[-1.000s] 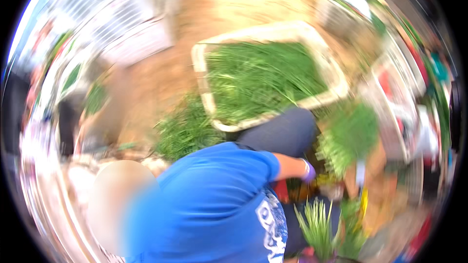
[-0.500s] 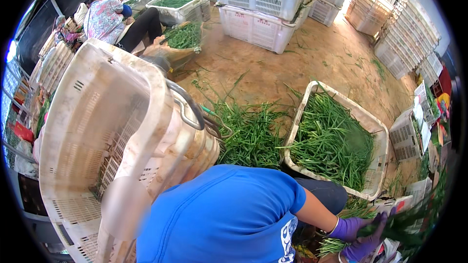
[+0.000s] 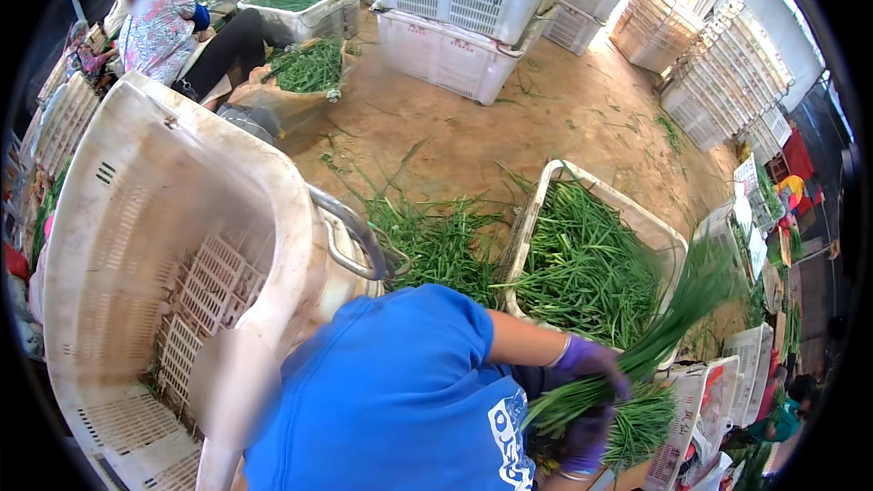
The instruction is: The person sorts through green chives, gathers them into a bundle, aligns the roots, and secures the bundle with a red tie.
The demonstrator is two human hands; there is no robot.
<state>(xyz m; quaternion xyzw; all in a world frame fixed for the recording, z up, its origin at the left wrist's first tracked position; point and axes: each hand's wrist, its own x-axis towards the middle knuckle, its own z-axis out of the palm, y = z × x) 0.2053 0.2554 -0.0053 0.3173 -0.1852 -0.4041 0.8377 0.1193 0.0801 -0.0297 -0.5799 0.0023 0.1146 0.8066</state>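
Observation:
Purple gloves cover both my hands at the lower right. My left hand is closed around a long bunch of green chives. Its pale stalk ends point lower left, and its blurred leaf tips rise to the right across the corner of a white crate. Loose chives heap inside that crate. Below the stalk ends is my right hand, shaded and close against the bunch; its fingers are hidden. Another bunch of chives lies just right of it, stalks toward me.
Tall nested white crates with a metal handle stand at my left. Chives are strewn on the brown floor. Stacked crates rise at the back. A co-worker in a patterned top sits far left; a printed white crate stands right.
Both my hands have swung left from the lower right corner, bringing the chives across the crate's near corner. The view has turned a little, shifting the surroundings leftward.

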